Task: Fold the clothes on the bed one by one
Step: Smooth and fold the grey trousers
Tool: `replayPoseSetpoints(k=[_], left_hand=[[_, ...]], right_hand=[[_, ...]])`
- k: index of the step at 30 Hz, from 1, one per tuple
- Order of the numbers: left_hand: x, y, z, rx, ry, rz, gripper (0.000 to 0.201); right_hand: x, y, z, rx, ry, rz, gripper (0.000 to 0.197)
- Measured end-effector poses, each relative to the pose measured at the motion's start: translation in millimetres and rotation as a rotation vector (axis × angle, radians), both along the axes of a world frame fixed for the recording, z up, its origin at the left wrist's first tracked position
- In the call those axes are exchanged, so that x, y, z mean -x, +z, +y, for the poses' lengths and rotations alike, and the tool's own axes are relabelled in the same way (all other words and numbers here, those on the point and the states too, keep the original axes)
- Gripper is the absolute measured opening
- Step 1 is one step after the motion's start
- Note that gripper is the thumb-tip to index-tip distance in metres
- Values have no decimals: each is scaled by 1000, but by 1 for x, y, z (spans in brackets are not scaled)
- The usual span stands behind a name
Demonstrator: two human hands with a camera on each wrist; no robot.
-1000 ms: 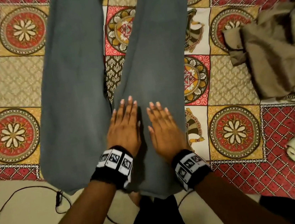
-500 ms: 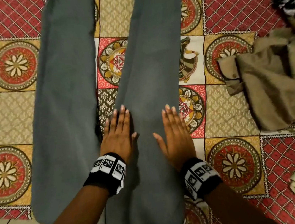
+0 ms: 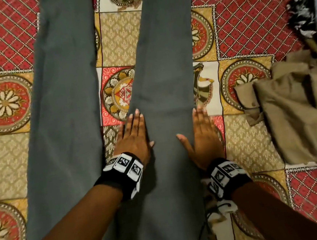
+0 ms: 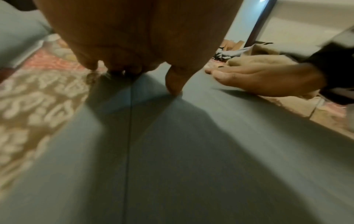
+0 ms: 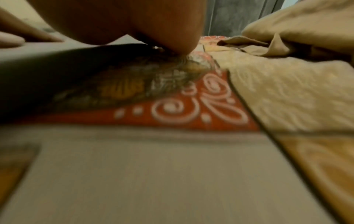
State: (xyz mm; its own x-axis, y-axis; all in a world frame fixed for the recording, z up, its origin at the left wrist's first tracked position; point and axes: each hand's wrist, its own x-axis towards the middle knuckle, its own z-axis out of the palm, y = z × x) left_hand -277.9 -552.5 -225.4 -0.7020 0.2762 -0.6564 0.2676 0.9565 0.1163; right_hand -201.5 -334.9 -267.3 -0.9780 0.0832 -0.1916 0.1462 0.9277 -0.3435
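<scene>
Your left hand (image 3: 133, 136) lies flat, fingers straight and together, on the inner edge of the right leg of the grey cotton trousers (image 3: 161, 83); your right hand (image 3: 203, 136) lies flat on its outer edge; the trousers lie spread lengthwise on the patterned red-and-gold bedspread (image 3: 241, 22); a crumpled khaki garment (image 3: 296, 114) sits well apart, right.

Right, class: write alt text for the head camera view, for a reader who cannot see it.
Two flat hands, left hand and right hand, press on one leg of grey trousers spread over a patterned bedspread. A crumpled tan garment lies to the right.
</scene>
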Motion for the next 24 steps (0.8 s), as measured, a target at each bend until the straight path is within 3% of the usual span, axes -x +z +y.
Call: replayPoseSetpoints(k=[4, 8, 10, 15, 17, 20, 22, 24], left_hand=[[61, 22, 28, -18, -115, 0, 78], [124, 7, 40, -17, -243, 13, 70], [141, -7, 36, 11, -243, -16, 81], [156, -8, 28, 38, -207, 2, 111], [162, -6, 34, 69, -207, 29, 126], [173, -1, 48, 104, -265, 101, 147], [182, 5, 60, 141, -326, 117, 159], [193, 10, 68, 189, -319, 88, 166]], right_hand=[[93, 15, 7, -62, 210, 115, 73], [155, -10, 4, -148, 476, 27, 69], [160, -24, 16, -181, 465, 37, 75], [179, -15, 63, -149, 59, -20, 93], [192, -2, 69, -118, 8, -33, 91], [211, 10, 49, -99, 191, 69, 77], [226, 10, 34, -139, 356, -16, 77], [241, 9, 33, -168, 423, -143, 90]])
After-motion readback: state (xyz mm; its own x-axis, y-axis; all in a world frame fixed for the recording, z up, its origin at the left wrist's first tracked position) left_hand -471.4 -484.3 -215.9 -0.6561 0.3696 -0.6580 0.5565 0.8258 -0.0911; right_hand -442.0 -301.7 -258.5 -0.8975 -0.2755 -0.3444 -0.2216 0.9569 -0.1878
